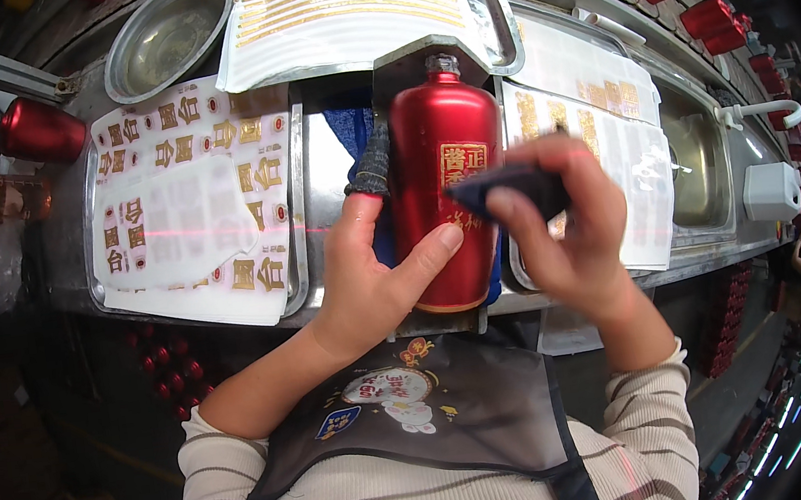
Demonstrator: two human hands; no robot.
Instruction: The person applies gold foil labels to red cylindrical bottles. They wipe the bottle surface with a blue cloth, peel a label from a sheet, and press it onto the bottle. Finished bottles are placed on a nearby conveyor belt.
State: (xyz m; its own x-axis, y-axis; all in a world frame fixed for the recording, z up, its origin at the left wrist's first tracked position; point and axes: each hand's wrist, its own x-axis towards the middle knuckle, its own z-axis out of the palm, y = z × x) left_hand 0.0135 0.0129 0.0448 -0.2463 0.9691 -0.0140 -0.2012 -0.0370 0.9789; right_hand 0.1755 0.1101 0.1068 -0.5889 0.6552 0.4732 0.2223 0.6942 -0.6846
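Observation:
A glossy red bottle (457, 268) with a bare glass neck lies in a metal holder in front of me, its neck pointing away. Gold lettering and a gold-framed label (465, 156) show on its face. My left hand (372, 258) grips the bottle's left side, thumb pressed on the front below the lettering. A dark wrap (373, 168) covers one of its fingertips. Pinched in my right hand (573, 229) is a dark, flat, pointed piece (513, 188), blurred by motion. Its tip is over the label's lower edge; whether it touches is hard to tell.
Sheets of gold-and-red decals (188, 226) lie on a left tray, more decal sheets (598, 146) on the right. Gold-striped sheets (346, 12) sit behind, beside a metal bowl (169, 36). A sink (696, 169) with a white faucet is right; another red bottle (43, 131) is left.

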